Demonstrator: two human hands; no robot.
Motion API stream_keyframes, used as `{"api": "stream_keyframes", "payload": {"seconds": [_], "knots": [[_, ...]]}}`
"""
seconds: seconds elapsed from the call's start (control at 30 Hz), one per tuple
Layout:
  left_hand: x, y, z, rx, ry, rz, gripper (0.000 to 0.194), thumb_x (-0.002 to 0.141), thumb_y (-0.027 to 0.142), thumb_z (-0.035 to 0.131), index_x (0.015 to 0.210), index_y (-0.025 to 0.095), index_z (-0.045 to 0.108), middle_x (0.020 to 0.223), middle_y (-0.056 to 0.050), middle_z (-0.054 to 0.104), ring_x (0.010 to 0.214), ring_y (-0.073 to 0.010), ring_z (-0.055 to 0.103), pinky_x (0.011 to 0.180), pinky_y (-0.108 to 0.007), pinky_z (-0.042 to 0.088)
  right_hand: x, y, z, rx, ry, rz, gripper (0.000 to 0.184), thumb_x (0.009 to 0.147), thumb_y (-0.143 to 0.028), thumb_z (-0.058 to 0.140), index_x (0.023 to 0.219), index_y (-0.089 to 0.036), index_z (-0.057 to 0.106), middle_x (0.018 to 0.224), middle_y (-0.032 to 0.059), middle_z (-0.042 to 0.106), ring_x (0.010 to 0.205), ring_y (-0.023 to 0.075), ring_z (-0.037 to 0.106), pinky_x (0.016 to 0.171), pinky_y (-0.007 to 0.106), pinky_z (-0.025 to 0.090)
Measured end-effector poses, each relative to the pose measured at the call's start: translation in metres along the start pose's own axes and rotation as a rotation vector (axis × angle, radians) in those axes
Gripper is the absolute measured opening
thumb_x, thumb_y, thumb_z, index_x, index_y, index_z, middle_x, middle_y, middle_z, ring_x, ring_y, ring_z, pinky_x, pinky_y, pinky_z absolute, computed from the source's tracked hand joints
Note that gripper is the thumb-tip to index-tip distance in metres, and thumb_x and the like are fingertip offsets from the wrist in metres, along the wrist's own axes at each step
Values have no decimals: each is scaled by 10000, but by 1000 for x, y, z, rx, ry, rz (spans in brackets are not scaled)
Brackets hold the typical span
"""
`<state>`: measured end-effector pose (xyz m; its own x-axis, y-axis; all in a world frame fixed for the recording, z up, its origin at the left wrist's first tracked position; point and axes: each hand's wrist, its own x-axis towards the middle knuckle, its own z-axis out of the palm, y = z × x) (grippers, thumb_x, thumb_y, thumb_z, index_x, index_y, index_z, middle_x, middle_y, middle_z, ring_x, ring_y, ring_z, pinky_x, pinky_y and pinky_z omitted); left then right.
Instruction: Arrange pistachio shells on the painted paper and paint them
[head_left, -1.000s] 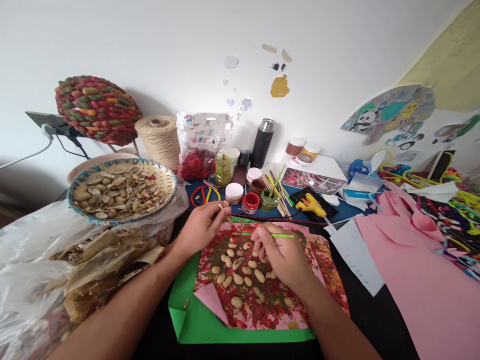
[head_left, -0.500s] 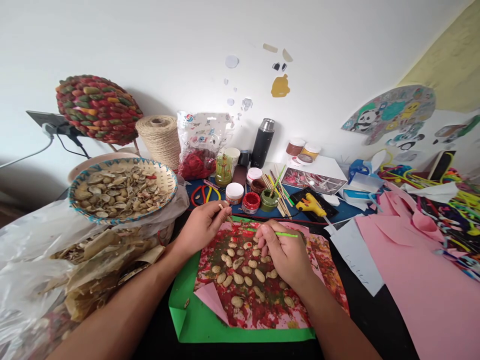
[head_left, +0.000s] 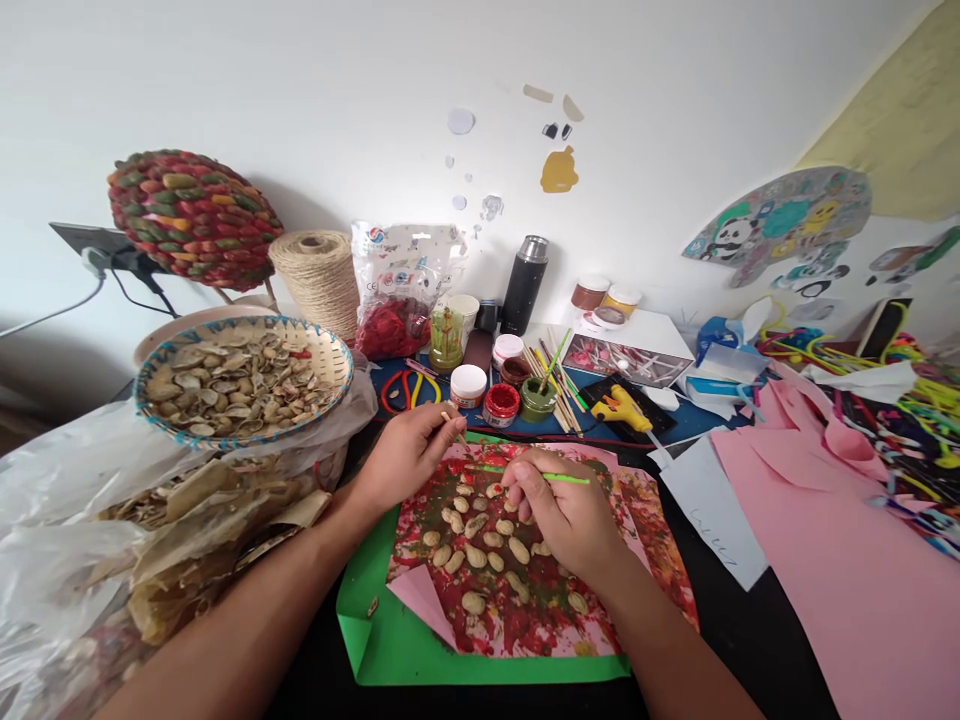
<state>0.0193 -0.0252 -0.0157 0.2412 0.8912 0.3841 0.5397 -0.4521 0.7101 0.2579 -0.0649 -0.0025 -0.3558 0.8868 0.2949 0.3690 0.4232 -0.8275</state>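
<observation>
My left hand [head_left: 411,452] pinches a thin wooden stick [head_left: 448,417], its lower end angled down over the paint-smeared pink paper [head_left: 540,630]. In my right hand [head_left: 551,500] is a green-handled paintbrush [head_left: 566,479], held nearly level with its tip pointing left toward the stick's lower end. Whether the two touch is too small to tell. Below the hands, several peanuts [head_left: 475,556] in their shells lie spread over the paper; a few near the brush carry red paint. A green sheet [head_left: 375,600] lies under the pink paper.
Open jars of red paint [head_left: 501,404] and green paint [head_left: 538,400] stand just beyond the paper. Scissors [head_left: 410,390], a black flask [head_left: 525,287] and a yellow glue gun [head_left: 621,410] are behind. A basket [head_left: 341,385] of shells stands left; pink sheets [head_left: 817,540] lie right.
My right hand and the paintbrush have shifted slightly left and the brush tip sits closer to the stick. My left hand stays almost in place.
</observation>
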Motion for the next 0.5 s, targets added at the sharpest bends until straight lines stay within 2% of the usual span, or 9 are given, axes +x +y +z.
{"api": "stream_keyframes", "payload": {"seconds": [0.17,0.27,0.5], "knots": [[0,-1,-6,16,67,-11,343,1084,422,501,876,195,653,790,-6,688,705,-155,603,720,-263,459,2,2,-1,-17,29,56,500,1145,-542,401,879,-226,682,692,20,708,534,154,667,526,246,511],[1,0,-9,33,89,-27,368,1077,439,495,835,196,628,735,4,652,681,-154,587,697,-262,450,1,4,-2,25,67,59,504,1143,-555,407,888,-223,687,697,21,711,532,151,664,533,249,513],[1,1,-6,29,25,3,398,1086,443,477,802,196,606,728,6,640,665,-147,571,683,-257,439,-4,7,-1,117,68,19,474,1143,-516,447,884,-212,704,734,26,701,558,143,659,548,240,537]]}}
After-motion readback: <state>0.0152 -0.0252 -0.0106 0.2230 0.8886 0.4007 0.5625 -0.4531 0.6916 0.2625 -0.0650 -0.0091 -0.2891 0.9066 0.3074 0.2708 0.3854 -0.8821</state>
